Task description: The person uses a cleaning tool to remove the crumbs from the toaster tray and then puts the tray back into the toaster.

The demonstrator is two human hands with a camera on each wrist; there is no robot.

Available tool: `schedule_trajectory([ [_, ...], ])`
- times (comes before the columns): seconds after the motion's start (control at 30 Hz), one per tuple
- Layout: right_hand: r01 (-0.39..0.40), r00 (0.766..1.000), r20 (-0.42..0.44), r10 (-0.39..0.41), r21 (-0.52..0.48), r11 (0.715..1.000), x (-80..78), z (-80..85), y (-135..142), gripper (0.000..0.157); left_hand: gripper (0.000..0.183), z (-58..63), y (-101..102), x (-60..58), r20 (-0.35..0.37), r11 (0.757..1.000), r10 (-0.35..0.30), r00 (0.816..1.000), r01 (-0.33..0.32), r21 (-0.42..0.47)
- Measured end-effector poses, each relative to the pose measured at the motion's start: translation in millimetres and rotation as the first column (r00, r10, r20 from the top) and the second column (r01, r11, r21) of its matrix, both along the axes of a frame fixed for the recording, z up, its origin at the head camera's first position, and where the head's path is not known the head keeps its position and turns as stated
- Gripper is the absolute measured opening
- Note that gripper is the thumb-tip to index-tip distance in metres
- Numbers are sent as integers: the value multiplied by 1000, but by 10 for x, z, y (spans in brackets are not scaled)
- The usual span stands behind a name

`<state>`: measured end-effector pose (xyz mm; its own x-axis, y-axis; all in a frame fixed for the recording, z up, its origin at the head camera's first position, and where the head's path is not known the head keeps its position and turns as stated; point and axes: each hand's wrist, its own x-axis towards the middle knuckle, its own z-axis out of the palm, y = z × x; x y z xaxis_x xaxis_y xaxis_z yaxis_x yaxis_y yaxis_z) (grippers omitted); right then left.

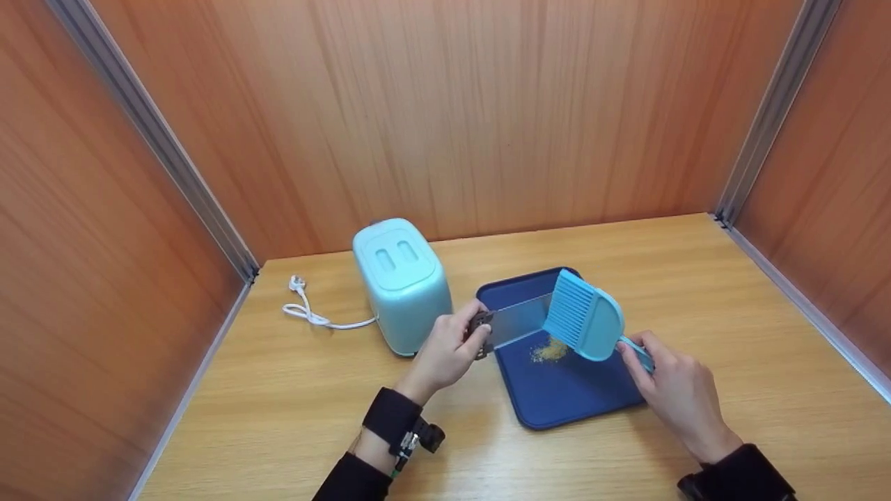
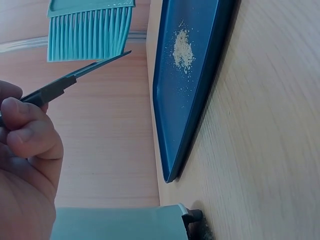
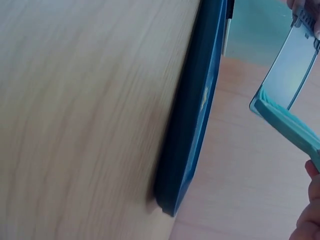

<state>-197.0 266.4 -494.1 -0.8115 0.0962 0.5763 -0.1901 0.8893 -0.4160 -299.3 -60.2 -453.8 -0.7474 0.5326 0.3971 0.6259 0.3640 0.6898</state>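
- Wood-grain walls stand round the back and sides, with grey metal strips at the corners
- Below them is a pale wooden bench, carrying everything on it
- A dark blue tray lies on the bench, right of the middle, with a small scatter of yellowish crumbs on its floor
- The left hand has its grip clamped, thumb against fingers, on the dark end piece of a thin flat plate, which is held up over the blue tray
- The right hand has its grip closed round the handle of a light blue brush, also raised above the tray
- The brush's bristles meet the far end of the plate, over the crumbs
- A turquoise toaster stands upright just left of the tray, near the left hand
- Its white cord runs left in a loop to a plug lying on the bench
- Both wrists wear dark bands
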Motion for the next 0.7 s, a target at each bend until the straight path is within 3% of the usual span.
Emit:
schedule_trajectory([
  [0.4,67,997,-49,-64,77,995,-17,-15,93,19,8,-7,-1,0,-16,1000,5,1000,-5,-17],
  [0.7,25,989,-148,-18,46,999,36,-15,36,15,8,-27,-6,-12,-19,1000,14,1000,-14,-12],
])
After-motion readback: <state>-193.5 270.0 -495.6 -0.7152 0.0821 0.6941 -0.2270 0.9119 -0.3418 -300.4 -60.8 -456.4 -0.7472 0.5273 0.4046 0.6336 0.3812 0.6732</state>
